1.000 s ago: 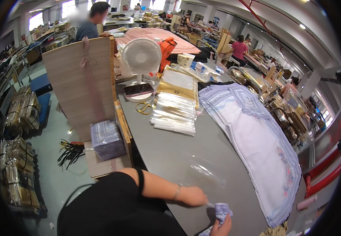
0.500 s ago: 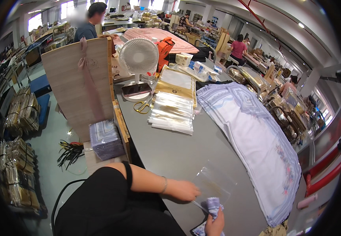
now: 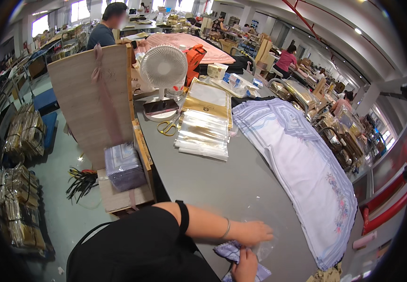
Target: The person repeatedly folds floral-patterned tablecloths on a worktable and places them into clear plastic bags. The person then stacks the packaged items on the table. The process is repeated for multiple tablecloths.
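My left hand (image 3: 255, 232) lies with its fingers out on a clear plastic bag (image 3: 265, 249) near the table's front. Just below, my right hand (image 3: 244, 267) grips a small lavender-and-white printed cloth (image 3: 227, 251), which lies crumpled on both sides of it, partly hidden under my hand and left arm. A long pile of white cloths with lavender borders and flowers (image 3: 297, 174) lies along the table's right side.
The grey table (image 3: 213, 185) holds plastic packets (image 3: 202, 134), scissors (image 3: 167, 129), a white fan (image 3: 163, 66) and a phone (image 3: 160, 107). A wooden board (image 3: 86, 94) stands left, with bagged cloths (image 3: 122, 167) on its ledge. Co-workers (image 3: 112, 28) work farther back.
My left hand has moved right, its fingers now out over the plastic bag. My right hand and the lavender cloth have moved left, and the cloth is now spread lower on the table.
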### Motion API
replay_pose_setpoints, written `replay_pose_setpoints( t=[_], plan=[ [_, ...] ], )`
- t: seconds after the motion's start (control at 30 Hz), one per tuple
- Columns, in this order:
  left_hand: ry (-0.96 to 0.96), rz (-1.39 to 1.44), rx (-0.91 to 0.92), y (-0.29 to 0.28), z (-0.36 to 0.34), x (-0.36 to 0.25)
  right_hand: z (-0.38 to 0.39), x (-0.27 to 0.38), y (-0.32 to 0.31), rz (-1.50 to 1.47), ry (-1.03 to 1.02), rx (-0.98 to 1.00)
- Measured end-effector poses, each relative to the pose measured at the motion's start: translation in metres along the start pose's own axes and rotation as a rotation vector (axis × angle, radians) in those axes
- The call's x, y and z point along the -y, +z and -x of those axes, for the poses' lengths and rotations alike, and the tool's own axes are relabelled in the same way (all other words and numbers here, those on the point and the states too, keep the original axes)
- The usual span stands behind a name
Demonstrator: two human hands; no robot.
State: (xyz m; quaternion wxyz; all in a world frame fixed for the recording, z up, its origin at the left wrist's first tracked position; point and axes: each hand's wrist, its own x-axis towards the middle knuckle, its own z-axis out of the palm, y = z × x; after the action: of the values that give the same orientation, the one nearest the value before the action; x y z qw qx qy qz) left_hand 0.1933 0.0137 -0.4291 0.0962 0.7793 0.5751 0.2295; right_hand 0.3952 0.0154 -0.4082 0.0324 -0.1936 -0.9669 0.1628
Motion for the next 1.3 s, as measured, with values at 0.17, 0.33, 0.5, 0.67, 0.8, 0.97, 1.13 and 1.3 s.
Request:
replay_pose_setpoints(
  t=[0.17,0.33,0.5,0.67,0.8,0.97,1.13,1.3],
  plan=[
    [-0.165,-0.142,-0.15,0.016,0.004,-0.05,0.0,-0.018,-0.036,0.065,0.599,0.069],
    [0.019,-0.125,-0.318,0.027,0.006,-0.093,-0.007,-0.058,-0.02,0.071,0.657,0.087],
    [-0.16,-0.226,0.035,0.056,0.022,-0.116,0.008,-0.06,-0.028,-0.05,0.534,-0.152],
    [-0.157,0.231,-0.223,0.078,0.026,-0.116,-0.021,-0.045,-0.042,-0.028,0.604,0.014],
    [-0.133,0.069,0.63,0.072,0.028,-0.118,-0.043,-0.033,-0.012,0.227,0.497,-0.314],
    [0.12,-0.185,0.242,0.066,0.042,-0.112,0.006,-0.017,0.002,0.229,0.378,-0.237],
    [0.049,-0.056,0.125,0.068,0.047,-0.112,-0.037,-0.045,-0.006,0.193,0.473,-0.365],
    [0.065,-0.108,0.101,0.06,0.046,-0.113,-0.047,-0.049,0.015,0.213,0.556,-0.439]
  ],
)
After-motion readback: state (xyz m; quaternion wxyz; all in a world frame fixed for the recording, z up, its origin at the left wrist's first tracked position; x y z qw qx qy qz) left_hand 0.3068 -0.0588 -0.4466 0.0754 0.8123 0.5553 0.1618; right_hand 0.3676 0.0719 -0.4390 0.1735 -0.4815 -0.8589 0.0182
